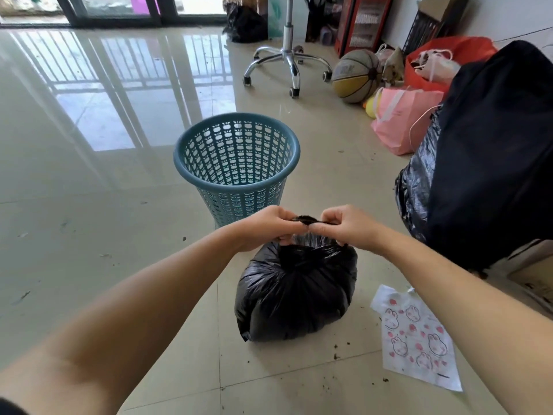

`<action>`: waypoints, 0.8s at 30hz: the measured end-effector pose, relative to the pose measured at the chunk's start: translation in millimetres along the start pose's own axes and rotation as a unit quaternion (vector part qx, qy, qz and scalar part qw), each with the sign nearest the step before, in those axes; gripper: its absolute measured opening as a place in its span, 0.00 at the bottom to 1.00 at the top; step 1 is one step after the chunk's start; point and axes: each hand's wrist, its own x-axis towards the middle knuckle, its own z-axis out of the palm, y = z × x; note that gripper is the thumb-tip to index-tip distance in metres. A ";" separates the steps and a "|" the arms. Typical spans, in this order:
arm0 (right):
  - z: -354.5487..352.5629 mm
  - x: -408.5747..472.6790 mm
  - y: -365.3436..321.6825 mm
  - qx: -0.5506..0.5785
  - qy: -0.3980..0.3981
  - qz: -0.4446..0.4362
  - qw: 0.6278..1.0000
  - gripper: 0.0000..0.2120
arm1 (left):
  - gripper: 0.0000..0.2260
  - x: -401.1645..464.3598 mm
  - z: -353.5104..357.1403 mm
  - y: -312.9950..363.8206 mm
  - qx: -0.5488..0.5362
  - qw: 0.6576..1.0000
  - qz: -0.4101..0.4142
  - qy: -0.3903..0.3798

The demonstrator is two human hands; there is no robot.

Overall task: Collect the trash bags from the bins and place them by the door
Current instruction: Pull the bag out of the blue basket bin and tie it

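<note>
A full black trash bag (pixel 294 290) sits on the tiled floor just in front of me, its neck gathered at the top. My left hand (pixel 266 227) and my right hand (pixel 348 224) both pinch the twisted ends of the bag's neck above it, the fingertips almost touching. Behind the bag stands a blue perforated plastic bin (pixel 236 163), upright, with no liner in it. Another black trash bag (pixel 414 193) leans at the right, partly hidden by a large dark fabric bundle (pixel 493 151).
A white plastic bag with a rabbit print (pixel 419 336) lies flat on the floor to the right. A pink bag (pixel 401 121), a basketball (pixel 356 76) and a red bag (pixel 449 58) line the right wall. A chrome chair base (pixel 288 61) stands behind the bin. A glass door (pixel 113 10) is far back.
</note>
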 end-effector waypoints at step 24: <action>30.8 -69.2 -11.5 -0.181 -0.122 0.058 0.974 0.09 | 0.10 -48.3 37.6 1.2 0.298 0.950 -0.071 -0.055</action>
